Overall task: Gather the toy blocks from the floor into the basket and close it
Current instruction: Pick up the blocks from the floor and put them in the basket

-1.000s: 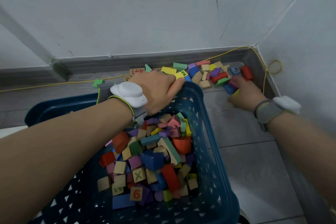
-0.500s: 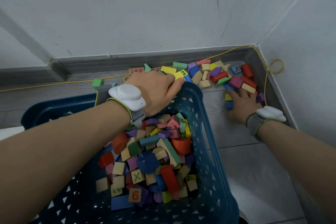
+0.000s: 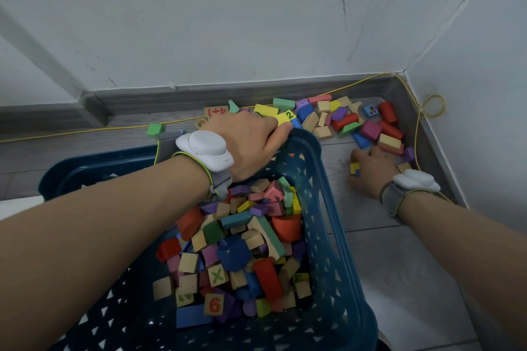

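A big blue basket (image 3: pixel 336 236) sits on the floor (image 3: pixel 399 265), and lots of colored blocks (image 3: pixel 242 242) are piled inside it. The left hand (image 3: pixel 251 145) holds the far rim of the basket, with its fingers curled over the edge. Past the basket, more blocks (image 3: pixel 350 122) lie on the floor in the corner by the wall (image 3: pixel 256 23). The right hand (image 3: pixel 370 171) rests flat on the floor with fingers spread, touching some of those blocks.
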Demonstrator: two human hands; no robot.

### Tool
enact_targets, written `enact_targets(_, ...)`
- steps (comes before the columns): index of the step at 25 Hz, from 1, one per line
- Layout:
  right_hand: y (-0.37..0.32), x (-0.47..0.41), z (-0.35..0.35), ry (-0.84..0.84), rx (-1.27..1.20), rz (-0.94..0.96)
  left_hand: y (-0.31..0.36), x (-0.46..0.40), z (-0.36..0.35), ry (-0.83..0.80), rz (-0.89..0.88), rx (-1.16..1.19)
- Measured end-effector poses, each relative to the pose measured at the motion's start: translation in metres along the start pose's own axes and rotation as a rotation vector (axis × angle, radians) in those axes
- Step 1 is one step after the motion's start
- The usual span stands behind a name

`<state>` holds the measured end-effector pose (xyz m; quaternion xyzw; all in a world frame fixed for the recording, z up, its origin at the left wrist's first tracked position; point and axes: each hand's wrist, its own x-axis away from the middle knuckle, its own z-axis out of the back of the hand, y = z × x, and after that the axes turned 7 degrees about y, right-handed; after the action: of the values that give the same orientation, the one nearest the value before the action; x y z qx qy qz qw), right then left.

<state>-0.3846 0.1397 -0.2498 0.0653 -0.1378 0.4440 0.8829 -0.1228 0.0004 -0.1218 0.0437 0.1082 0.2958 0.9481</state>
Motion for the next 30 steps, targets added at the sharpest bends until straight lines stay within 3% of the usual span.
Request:
enact_targets(4,-0.004,0.014,-0.014,0.111,0.033,-0.017,-0.001,0.000,0.001,-0.011,-0.002,0.005)
enact_targets(6,-0.006,0.018,-0.016,0.096,-0.091,0.007,0.000,0.000,0.000,-0.017,-0.003,0.008)
enact_targets(7,-0.009,0.018,-0.010,0.063,-0.279,-0.020,0.000,0.000,0.000,-0.020,-0.002,0.007)
enact_targets(10,-0.036,0.031,0.044,-0.189,-1.203,-0.239,-0.001,-0.002,0.000,-0.037,-0.003,0.009)
enact_targets(11,-0.045,0.038,0.070,-0.247,-1.374,-0.203,-0.001,-0.002,0.001,-0.039,-0.004,0.011)
enact_targets(13,-0.060,0.054,0.122,-0.367,-1.486,-0.006,-0.001,-0.001,0.001,-0.034,-0.008,0.015)
enact_targets(17,-0.079,0.088,0.184,-0.453,-1.132,0.472,-0.001,-0.001,0.002,-0.028,-0.021,0.011)
enact_targets(19,-0.088,0.102,0.191,-0.438,-0.950,0.589,-0.002,-0.002,0.003,-0.050,-0.026,0.020)
enact_targets(21,-0.090,0.105,0.192,-0.471,-0.954,0.642,-0.002,-0.002,0.003,-0.064,-0.022,0.024)
enact_targets(23,-0.081,0.089,0.183,-0.420,-1.241,0.457,-0.002,-0.002,0.003,-0.058,-0.014,0.019)
enact_targets(25,-0.059,0.056,0.154,-0.187,-1.490,0.080,-0.001,-0.002,0.003,-0.048,-0.015,0.007)
enact_targets(26,-0.042,0.038,0.131,-0.031,-1.407,-0.082,0.000,-0.002,0.003,-0.046,-0.017,0.005)
enact_targets(27,-0.021,0.021,0.106,0.065,-1.161,-0.177,0.000,-0.002,0.002,-0.044,-0.016,0.003)
enact_targets(30,0.039,0.004,0.032,-0.006,-0.254,-0.234,0.000,-0.002,0.001,-0.038,-0.007,-0.006)
